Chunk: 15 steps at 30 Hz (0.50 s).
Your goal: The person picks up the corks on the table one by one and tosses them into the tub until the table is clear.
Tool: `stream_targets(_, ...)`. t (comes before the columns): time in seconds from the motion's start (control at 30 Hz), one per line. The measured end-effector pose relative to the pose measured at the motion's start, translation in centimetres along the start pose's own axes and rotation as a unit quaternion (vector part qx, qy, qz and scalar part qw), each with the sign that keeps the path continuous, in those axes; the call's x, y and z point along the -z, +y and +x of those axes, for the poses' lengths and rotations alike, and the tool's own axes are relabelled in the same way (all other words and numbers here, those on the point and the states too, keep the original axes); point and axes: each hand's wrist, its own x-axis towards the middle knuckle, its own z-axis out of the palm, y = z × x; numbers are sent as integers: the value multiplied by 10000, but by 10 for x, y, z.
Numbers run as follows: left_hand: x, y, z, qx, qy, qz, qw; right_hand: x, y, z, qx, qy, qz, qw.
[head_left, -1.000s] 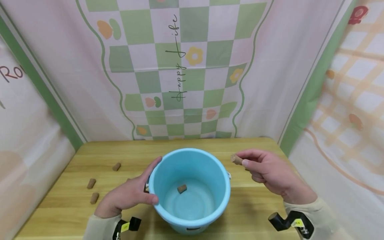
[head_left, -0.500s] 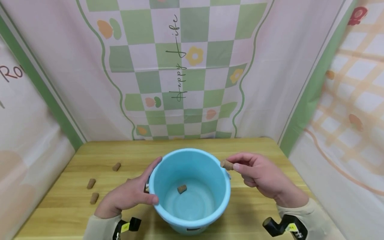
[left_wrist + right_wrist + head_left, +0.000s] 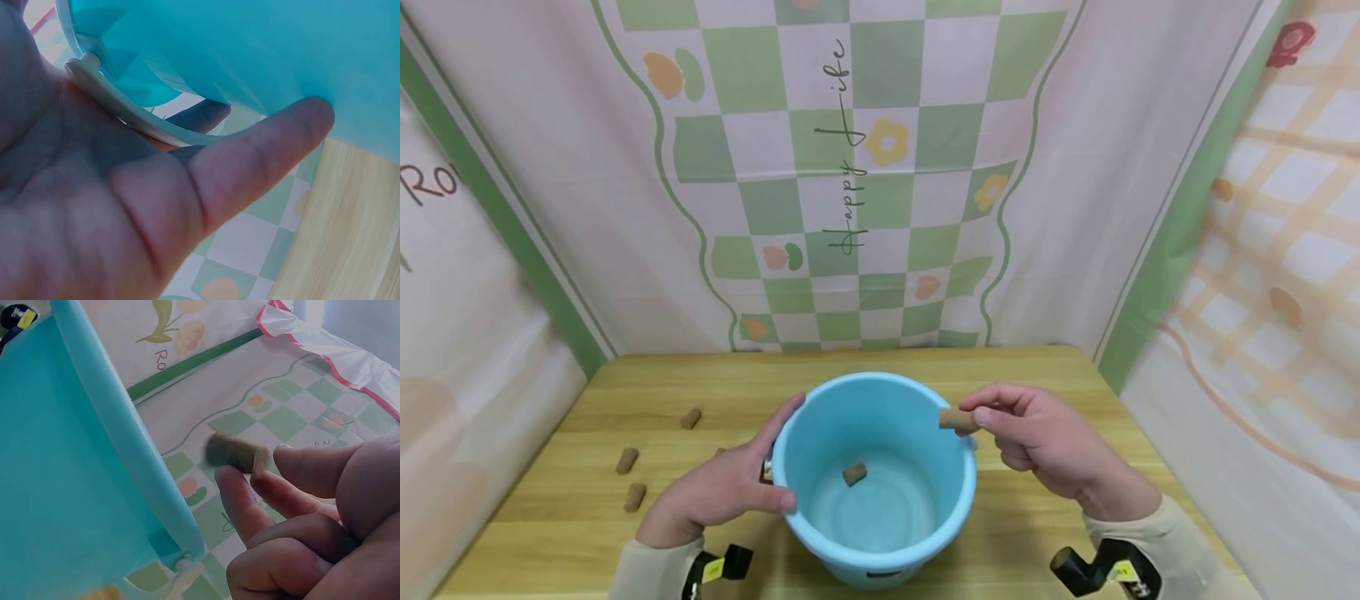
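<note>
Right hand [image 3: 1051,446]: I pinch a cork [image 3: 957,419] between thumb and fingers, its free end pointing inward over the blue bucket [image 3: 880,558].
Change: a second ago this held cork was out to the right, over the wooden table [image 3: 1037,367]; now it has come across the right rim, so most of the sideways carry looks done to me.
Grip check: from my right wrist the cork is blurred and my thumb tip seems just off it, so I can't say how firm the pinch is.
Left hand [image 3: 726,487]: spread wide against the bucket's left side, thumb at the near rim, just where it was; the pale handle [image 3: 119,103] runs close by my palm.
Bucket floor: one brown cork [image 3: 854,474] lies on its side, left of the middle, unmoved.
Table, left: three more lie apart, a far cork [image 3: 690,417], a middle cork [image 3: 627,460] and a near cork [image 3: 635,497], none touched by either hand.
Backdrop: a green-checked cloth [image 3: 887,200] hangs behind.
</note>
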Motion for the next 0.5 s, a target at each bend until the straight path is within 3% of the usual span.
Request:
stream_targets(0.17, 0, 0, 0, -68, -17, -35, 10000, 0, 2, 0, 40, -352, 245, 9991)
stream_targets(0.5, -1, 0, 1, -81, -37, -64, 9999, 6, 6, -2, 54, -356, 201, 9991)
